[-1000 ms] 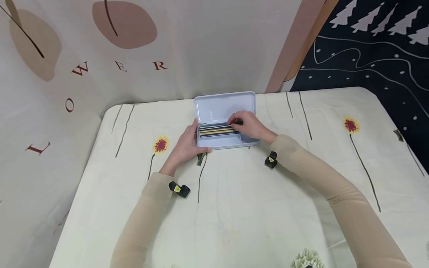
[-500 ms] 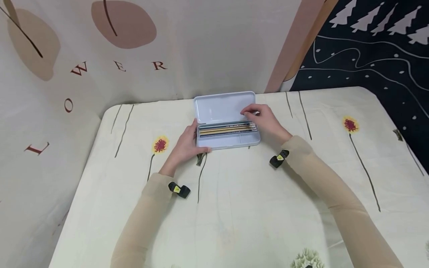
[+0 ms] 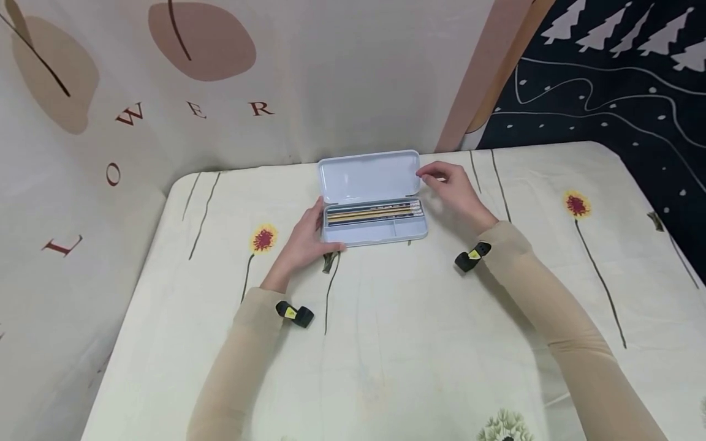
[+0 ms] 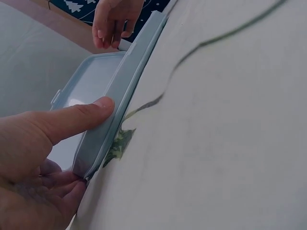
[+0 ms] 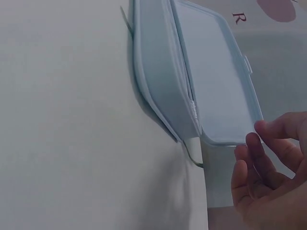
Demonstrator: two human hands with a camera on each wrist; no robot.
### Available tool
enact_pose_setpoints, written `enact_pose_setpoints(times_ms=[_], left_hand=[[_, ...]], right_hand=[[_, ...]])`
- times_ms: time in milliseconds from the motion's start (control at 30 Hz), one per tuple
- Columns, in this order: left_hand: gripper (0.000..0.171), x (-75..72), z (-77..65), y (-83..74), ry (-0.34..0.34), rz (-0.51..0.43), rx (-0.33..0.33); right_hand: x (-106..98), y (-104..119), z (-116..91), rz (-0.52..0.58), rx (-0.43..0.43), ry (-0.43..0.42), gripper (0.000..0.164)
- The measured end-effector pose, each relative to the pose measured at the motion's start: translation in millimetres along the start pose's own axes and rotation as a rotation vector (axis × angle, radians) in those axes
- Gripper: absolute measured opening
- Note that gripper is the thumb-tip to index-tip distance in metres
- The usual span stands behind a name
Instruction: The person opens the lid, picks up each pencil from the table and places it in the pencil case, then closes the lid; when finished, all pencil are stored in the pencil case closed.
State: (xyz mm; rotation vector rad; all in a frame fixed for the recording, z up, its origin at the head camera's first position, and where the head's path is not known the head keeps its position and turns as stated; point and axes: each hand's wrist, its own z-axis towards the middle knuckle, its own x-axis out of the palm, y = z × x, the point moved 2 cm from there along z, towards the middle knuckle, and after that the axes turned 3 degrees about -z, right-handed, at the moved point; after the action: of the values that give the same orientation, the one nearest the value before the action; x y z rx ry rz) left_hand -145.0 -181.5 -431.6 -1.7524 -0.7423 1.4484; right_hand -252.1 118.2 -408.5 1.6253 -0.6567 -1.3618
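A pale blue pencil case (image 3: 364,231) lies with its lid (image 3: 368,176) raised at the back of the table. Several pencils (image 3: 372,214) lie side by side in its rear compartment. My left hand (image 3: 303,239) grips the case's left end. In the left wrist view its thumb (image 4: 91,112) presses the front wall and the fingers curl behind the corner. My right hand (image 3: 452,190) is at the lid's right edge, its fingers loosely bent and holding nothing that shows. In the right wrist view the fingertips (image 5: 254,136) overlap the lid's corner; whether they touch it I cannot tell.
A cream cloth with printed flowers (image 3: 577,205) covers the table (image 3: 386,343). Behind the case hangs a pale printed curtain (image 3: 353,79), close to the raised lid. A dark cloth with white trees (image 3: 595,92) hangs at the back right.
My right hand has left the pencils and moved up and right to the lid's edge, uncovering the pencils' right ends. The left hand and the case have stayed in place.
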Motion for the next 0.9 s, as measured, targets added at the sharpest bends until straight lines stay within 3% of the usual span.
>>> enact_pose_setpoints(times_ms=[233, 467, 567, 767, 900], left_hand=[[0.111, 0.7, 1.0, 2.2, -0.001, -0.021, 0.03], [0.11, 1.2, 0.8, 3.6, -0.006, -0.033, 0.029], [0.11, 1.1, 0.4, 3.7, -0.007, -0.04, 0.038], [0.111, 1.4, -0.3, 4.3, -0.007, -0.038, 0.034], [0.11, 0.6, 0.1, 4.1, -0.007, -0.033, 0.031]], right_hand=[[-8.1, 3.2, 1.8, -0.014, -0.013, -0.091, 0.026], [-7.6, 8.6, 6.9, 0.087, -0.041, -0.1, 0.035], [-5.1, 10.4, 10.4, 0.091, -0.066, -0.067, 0.042], [5.7, 9.1, 12.7, 0.014, -0.124, 0.076, 0.058], [7.6, 12.8, 7.8, -0.001, -0.134, 0.089, 0.059]])
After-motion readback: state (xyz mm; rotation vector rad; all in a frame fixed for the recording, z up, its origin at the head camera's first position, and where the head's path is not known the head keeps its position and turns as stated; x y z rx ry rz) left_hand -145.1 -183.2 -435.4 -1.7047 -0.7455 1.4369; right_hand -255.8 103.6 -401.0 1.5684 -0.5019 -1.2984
